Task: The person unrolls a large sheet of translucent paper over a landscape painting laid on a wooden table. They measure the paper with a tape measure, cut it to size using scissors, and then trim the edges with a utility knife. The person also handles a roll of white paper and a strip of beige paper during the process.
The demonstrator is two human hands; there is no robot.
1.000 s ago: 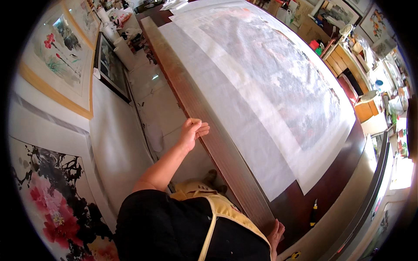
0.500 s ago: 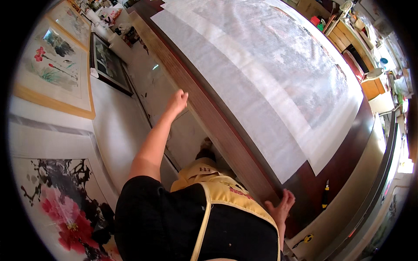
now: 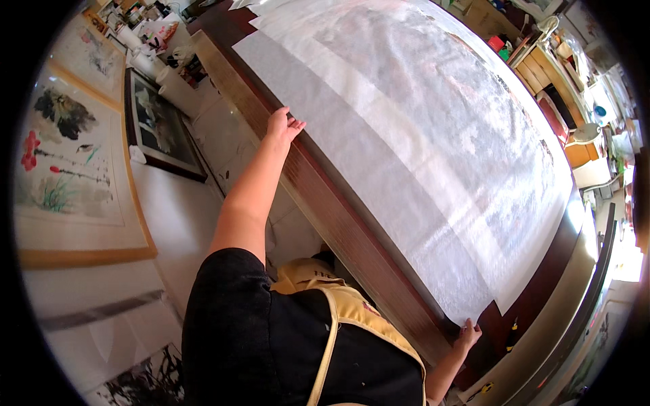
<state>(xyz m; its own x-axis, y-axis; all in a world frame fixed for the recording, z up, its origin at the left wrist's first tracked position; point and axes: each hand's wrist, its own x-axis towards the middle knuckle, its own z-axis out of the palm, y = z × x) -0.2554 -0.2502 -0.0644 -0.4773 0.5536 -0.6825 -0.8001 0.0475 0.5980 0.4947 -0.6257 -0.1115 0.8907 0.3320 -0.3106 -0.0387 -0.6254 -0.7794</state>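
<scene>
A large white paper sheet (image 3: 399,169), with a blurred grey and pinkish picture showing through it, lies across a dark red table (image 3: 215,24). My right hand (image 3: 467,333) pinches the sheet's near corner at the table's front edge, and the paper curls up slightly there. Farther along the same long edge, my left hand (image 3: 283,126) is closed with its fingertips at the paper's border. The hand itself partly hides that grip.
A yellow and black cutter (image 3: 512,334) lies on the table at the right, beside pale upright boards (image 3: 552,318). Framed paintings (image 3: 74,155) stand along the left. White rolls (image 3: 177,91) stand at the far left, and a cluttered wooden cabinet (image 3: 542,71) at the far right.
My left hand has gone from beside the table to the sheet's long edge. My right hand, open before, has closed on the near corner. The view has shifted a little.
</scene>
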